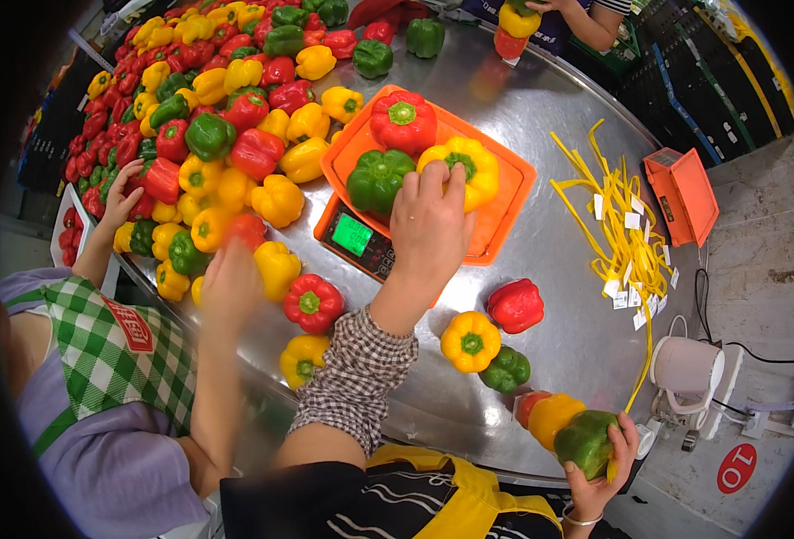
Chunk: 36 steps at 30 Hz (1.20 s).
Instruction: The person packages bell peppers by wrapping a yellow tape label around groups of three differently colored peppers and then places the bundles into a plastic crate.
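Observation:
My left hand [430,220] has its fingers closed over a yellow bell pepper [479,175] in an orange tray [514,216]. Beside it in the tray are a red bell pepper [403,122] and a green bell pepper [380,180]. The tray sits on a digital scale [354,238] with a lit green display. At the lower right, my right hand [605,463] grips the green end pepper [585,440] of a row of three, with a yellow pepper [554,419] and a red one [532,409] beyond. A yellow strap [641,373] runs up from that hand.
Loose red, yellow and green bell peppers [257,153] crowd the metal table's left side. Several lie near me. Tagged yellow straps [626,238] and an orange basket [684,198] are at right. A co-worker's blurred hand [230,278] reaches in from the left; another person holds stacked peppers [514,27] opposite.

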{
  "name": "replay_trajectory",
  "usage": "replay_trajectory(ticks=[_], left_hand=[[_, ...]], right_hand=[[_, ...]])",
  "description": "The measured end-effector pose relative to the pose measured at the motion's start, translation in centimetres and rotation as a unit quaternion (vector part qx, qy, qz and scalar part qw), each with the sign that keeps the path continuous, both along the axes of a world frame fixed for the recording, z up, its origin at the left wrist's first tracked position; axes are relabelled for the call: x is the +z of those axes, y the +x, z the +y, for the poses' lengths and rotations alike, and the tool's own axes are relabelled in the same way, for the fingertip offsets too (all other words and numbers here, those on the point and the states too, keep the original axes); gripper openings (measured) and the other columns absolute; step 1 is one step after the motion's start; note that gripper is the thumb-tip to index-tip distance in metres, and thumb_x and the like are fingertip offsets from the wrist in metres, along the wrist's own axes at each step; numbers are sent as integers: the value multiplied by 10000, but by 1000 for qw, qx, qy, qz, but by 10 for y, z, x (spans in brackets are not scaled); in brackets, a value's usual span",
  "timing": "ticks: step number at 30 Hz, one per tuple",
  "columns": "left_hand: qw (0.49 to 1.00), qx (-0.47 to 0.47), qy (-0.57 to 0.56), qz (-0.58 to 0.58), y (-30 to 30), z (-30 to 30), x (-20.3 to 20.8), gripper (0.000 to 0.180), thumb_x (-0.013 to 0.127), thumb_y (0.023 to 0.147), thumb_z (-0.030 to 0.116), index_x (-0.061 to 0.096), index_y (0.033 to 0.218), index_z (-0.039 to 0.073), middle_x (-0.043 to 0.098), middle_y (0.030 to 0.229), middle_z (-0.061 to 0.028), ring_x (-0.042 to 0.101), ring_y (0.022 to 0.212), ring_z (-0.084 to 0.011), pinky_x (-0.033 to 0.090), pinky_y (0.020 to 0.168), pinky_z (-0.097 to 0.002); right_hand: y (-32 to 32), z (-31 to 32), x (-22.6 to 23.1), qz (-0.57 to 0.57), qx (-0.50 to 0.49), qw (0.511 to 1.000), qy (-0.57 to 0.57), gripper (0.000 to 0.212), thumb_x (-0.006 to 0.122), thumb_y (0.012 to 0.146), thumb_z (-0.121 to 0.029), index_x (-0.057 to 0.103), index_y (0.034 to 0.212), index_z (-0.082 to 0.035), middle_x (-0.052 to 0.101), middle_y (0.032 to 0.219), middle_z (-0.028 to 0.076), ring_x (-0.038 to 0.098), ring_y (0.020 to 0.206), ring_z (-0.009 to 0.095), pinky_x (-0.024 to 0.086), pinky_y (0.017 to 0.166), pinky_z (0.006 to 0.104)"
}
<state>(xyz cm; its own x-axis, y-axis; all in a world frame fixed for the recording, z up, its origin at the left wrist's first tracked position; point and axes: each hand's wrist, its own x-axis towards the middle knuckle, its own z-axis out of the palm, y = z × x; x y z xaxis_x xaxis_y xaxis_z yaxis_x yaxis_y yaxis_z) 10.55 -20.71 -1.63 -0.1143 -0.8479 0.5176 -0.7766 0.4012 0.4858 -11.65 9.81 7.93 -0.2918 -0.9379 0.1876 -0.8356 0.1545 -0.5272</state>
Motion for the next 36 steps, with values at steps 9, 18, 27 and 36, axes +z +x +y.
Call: replay_trajectory(ticks=[9,18,27,36], left_hand=[[999,-2,6,34,0,2,0,492,739,681,95,592,1137,-13,499,1044,-114,511,944,-289,457,820,-377],[999,-6,28,18,0,-1,6,515,754,655,82,580,1131,-14,488,1035,-118,514,953,-299,469,811,-374],[999,15,34,20,-1,-2,4,523,757,631,65,588,1122,3,498,1036,-119,520,988,-302,475,822,-381],[997,34,-67,-11,-6,10,6,635,761,637,79,536,1228,19,527,1065,-115,498,1026,-308,442,891,-384]], right_hand=[[3,4,-2,-6,-4,1000,-2,677,784,650,-397,558,1179,-40,477,1297,190,473,1184,335,364,1007,436],[5,6,-2,-9,2,1000,-10,663,793,638,-373,569,1167,-42,481,1293,192,477,1183,342,374,1001,438],[1,8,-3,0,40,999,-33,641,792,642,-353,573,1162,-49,494,1266,196,490,1166,354,390,988,443],[-4,20,-7,-23,31,998,-49,641,797,629,-337,572,1160,-56,501,1255,192,496,1156,357,396,979,445]])
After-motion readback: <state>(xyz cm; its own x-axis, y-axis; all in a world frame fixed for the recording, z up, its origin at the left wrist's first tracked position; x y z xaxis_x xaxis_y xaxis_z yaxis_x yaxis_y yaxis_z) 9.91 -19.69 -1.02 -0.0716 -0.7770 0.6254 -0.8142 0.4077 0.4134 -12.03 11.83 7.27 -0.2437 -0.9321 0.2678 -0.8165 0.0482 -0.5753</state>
